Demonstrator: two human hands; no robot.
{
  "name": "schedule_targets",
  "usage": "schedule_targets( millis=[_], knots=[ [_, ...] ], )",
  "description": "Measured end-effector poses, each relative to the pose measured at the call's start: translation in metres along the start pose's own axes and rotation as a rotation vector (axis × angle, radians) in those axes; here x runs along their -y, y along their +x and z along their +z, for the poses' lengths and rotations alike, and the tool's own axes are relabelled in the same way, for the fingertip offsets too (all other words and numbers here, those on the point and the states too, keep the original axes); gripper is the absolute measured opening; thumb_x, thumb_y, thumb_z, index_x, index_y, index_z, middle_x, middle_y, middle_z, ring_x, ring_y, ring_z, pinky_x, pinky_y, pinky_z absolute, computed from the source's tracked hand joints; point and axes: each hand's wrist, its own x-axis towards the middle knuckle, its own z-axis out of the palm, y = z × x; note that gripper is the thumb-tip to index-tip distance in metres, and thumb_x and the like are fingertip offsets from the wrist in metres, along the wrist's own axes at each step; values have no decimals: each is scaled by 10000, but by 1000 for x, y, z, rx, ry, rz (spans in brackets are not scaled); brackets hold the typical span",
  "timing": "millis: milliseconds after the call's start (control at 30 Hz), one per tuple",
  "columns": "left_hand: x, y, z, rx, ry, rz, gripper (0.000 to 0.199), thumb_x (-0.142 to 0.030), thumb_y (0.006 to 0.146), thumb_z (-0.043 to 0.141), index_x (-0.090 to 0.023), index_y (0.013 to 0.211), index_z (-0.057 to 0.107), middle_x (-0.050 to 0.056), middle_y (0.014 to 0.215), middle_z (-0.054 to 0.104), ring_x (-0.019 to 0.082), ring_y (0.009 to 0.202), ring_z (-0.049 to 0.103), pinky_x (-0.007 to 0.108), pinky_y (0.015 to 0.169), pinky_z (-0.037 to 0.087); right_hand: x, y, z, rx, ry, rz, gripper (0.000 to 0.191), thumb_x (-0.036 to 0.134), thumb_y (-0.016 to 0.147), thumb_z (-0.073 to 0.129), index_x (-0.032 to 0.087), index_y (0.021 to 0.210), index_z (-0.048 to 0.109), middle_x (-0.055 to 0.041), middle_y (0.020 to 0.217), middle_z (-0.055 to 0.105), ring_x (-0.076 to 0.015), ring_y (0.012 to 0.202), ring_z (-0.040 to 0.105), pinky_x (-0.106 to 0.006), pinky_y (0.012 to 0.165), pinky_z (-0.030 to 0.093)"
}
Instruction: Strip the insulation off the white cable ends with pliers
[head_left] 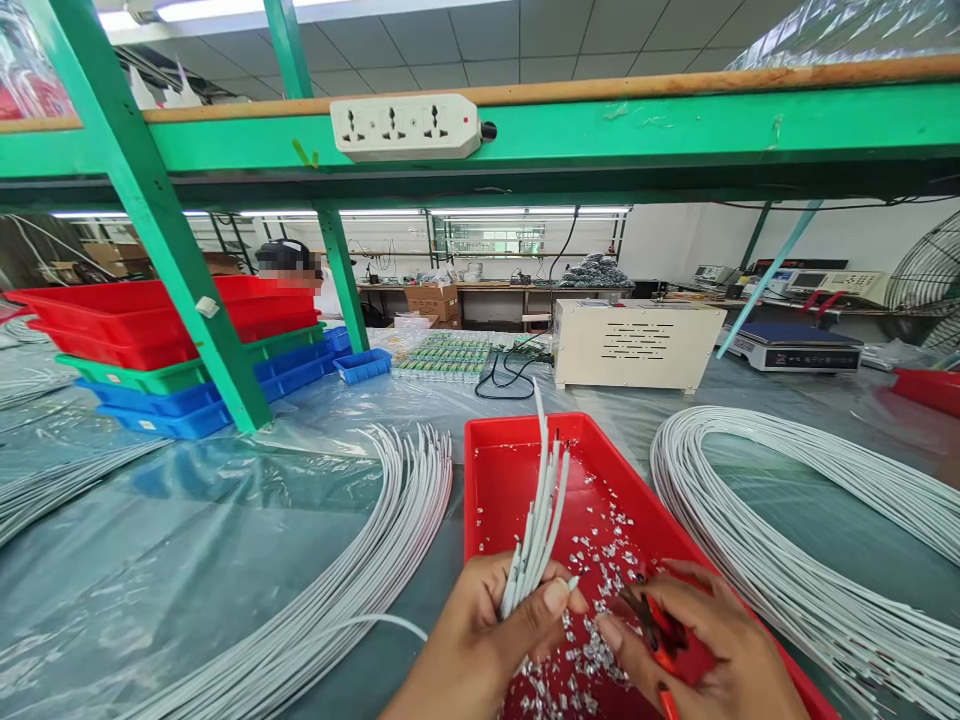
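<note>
My left hand [517,615] is closed around a small bunch of white cables [541,510], their ends pointing up. One cable end pokes out between thumb and forefinger toward the right. In my right hand [694,625] is a pair of cutting pliers [654,622] with red handles, its dark jaws close to that cable end but apart from it. Both hands are over a red tray [501,428] scattered with silvery scraps [600,540]. Left of the tray lies a thick bundle of white cables [390,540]; another looped bundle [720,480] lies to its right.
Stacked red, green and blue trays [187,370] stand at the left by a green post [161,220]. Behind the red tray are a beige metal box [637,345], circuit boards [442,357] and a scale [795,348]. A green shelf beam with a power strip [409,127] crosses above. A person sits beyond the trays.
</note>
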Motion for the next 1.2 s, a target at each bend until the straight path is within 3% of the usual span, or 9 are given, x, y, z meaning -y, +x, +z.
schedule_targets(
  millis=[133, 300, 467, 633, 867, 967, 1200],
  knots=[
    [-5, -2, -2, 24, -67, -37, 248, -377, 794, 580, -139, 754, 636, -54, 529, 378, 75, 500, 288, 217, 480, 170, -6, -1, 2, -34, -177, -142, 378, 315, 780, 556, 200, 509, 318, 89, 424, 378, -97, 402, 394, -257, 592, 426],
    [-3, -2, 1, 87, -162, 48, 215, -324, 800, 582, -139, 717, 653, -61, 508, 359, 68, 475, 255, 222, 472, 162, -5, -1, 6, -4, -141, -108, 424, 301, 758, 573, 191, 539, 227, 94, 452, 291, -84, 433, 394, -215, 569, 384],
    [-2, 0, 4, 131, -156, 71, 243, -281, 803, 575, -144, 604, 558, -62, 540, 328, 76, 503, 221, 222, 470, 155, 0, -1, 5, 2, -131, -144, 422, 324, 795, 548, 185, 520, 260, 108, 444, 283, -67, 396, 309, -254, 723, 386],
    [-2, 1, 1, 178, -135, 95, 204, -266, 823, 552, -143, 667, 598, -53, 575, 351, 82, 534, 238, 208, 487, 183, 2, -1, 0, 18, -107, -114, 416, 289, 794, 540, 193, 527, 236, 93, 440, 323, -76, 411, 361, -204, 602, 402],
    [0, 0, 0, 240, -146, 108, 156, -242, 832, 541, -162, 724, 622, -38, 628, 398, 80, 583, 342, 196, 556, 271, 4, 4, -4, 60, -90, -144, 413, 293, 800, 537, 195, 529, 240, 96, 441, 326, -75, 400, 308, -177, 570, 409],
    [0, 1, -2, 227, -79, 75, 165, -284, 812, 569, -156, 712, 597, -46, 595, 392, 81, 558, 326, 207, 528, 245, 2, 4, -4, 53, -109, -182, 405, 308, 811, 525, 192, 528, 259, 103, 436, 325, -69, 394, 304, -196, 640, 427],
    [-2, 2, -6, 290, 26, 81, 317, -321, 828, 507, -131, 603, 626, -13, 544, 442, 107, 545, 384, 253, 556, 269, -3, 2, -5, 97, -95, -208, 389, 266, 803, 533, 183, 490, 317, 98, 402, 409, -64, 383, 387, -205, 576, 415]
  ],
)
